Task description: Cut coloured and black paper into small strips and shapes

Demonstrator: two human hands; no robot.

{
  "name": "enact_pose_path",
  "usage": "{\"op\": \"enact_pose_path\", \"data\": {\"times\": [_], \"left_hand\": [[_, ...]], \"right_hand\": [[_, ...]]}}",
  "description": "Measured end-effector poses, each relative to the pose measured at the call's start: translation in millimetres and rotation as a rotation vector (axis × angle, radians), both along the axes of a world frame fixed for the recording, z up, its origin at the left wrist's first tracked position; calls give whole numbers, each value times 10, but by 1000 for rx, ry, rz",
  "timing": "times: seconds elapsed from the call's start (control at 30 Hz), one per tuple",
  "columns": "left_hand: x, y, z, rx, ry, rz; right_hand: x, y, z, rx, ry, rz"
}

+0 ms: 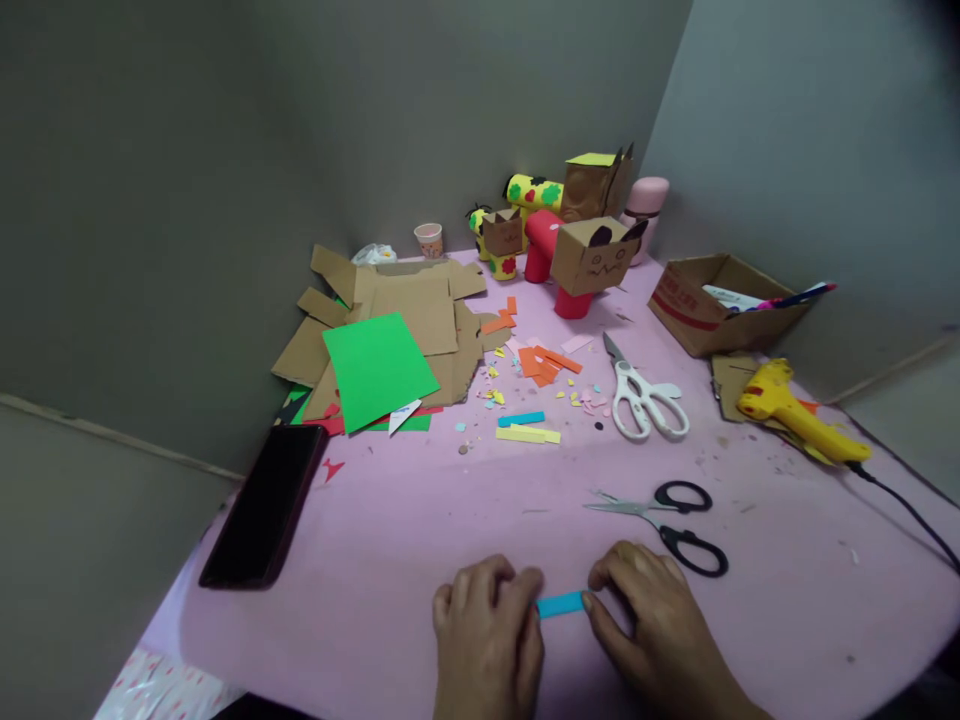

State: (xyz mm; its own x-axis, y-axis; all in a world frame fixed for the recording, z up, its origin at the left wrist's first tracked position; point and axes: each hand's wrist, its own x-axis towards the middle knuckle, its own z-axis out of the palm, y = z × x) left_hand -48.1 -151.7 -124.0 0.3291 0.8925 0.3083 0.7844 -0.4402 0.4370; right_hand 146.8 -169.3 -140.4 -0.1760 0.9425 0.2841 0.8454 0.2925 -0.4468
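Head view: left hand and right hand each pinched one end of a blue paper strip, both grips pressed onto it, flat on the pink surface just below the black scissors. Step looked like folding or creasing the strip; next move likely needs steady, aligned finger pressure. Phone lay well left of the scissors.

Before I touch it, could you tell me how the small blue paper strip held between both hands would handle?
The small blue paper strip looks thin and flat, so probably floppy and very light. It would likely slide easily on the smooth pink table, not roll.
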Motion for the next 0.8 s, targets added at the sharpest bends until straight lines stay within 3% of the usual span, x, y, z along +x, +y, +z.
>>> {"op": "enact_pose_path", "data": {"times": [0.13,0.33,0.47,0.57,0.7,0.8], "left_hand": [[-56,-37,-46,186,158,-194],[-64,-78,-75,294,174,-212],[-150,-79,-5,299,323,-245],[-261,-93,36,319,391,-256],[-311,-74,39,298,317,-186],[-238,44,27,232,197,-202]], "right_hand": [[-15,-10,26,59,-44,25],[-150,-114,96,386,-242,89],[-28,-202,154,325,-438,167],[132,-262,173,280,-467,123],[213,-257,193,214,-352,93],[113,-154,187,206,-188,134]]}}
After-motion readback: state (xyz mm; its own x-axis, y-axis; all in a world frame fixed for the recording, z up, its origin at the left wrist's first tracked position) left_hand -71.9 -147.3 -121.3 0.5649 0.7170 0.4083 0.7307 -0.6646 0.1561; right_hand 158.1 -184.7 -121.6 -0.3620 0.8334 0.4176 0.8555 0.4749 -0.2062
